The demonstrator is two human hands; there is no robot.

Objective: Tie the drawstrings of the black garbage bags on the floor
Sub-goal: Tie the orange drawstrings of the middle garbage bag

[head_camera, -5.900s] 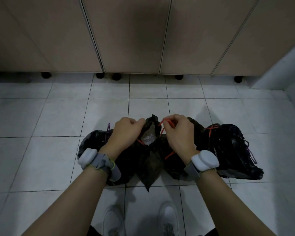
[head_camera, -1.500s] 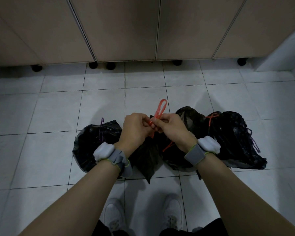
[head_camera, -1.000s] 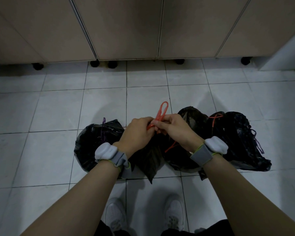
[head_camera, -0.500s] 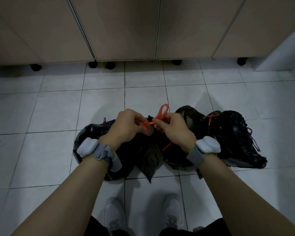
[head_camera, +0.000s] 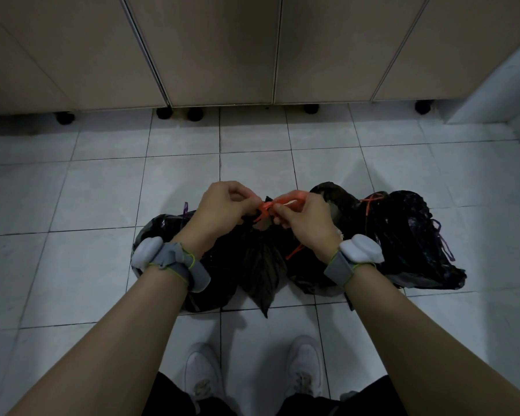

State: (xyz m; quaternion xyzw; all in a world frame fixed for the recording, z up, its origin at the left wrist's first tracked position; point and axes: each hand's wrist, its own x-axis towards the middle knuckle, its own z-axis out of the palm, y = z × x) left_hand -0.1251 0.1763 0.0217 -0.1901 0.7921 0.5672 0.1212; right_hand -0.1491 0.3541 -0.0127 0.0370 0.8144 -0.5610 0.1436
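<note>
Down on a pale tiled floor [head_camera: 96,187], seen from above by a standing person, black garbage bags sit in a row at the centre of the view. Both hands meet over the middle bag [head_camera: 261,265], whose gathered neck rises between them. The left hand [head_camera: 222,208] has its fingers curled, pinching an orange drawstring [head_camera: 267,207] at the bag's mouth. The right hand [head_camera: 305,219] pinches the same drawstring from the three o'clock side, with an orange loop arching over its fingers. A loose orange end trails down the bag near the right wrist.

At nine o'clock from the hands lies a left bag [head_camera: 162,229], partly hidden by the left forearm, with a purple string poking up from it. At three o'clock lies a right bag [head_camera: 403,235], closed with an orange tie on top and purple strings hanging down its far side. What the bags hold cannot be seen.

Each wrist wears a grey band with a white pod. At six o'clock, two white shoes [head_camera: 303,364] stand just behind the bags. At twelve o'clock, beige cabinet doors [head_camera: 216,49] stand on small black feet.
</note>
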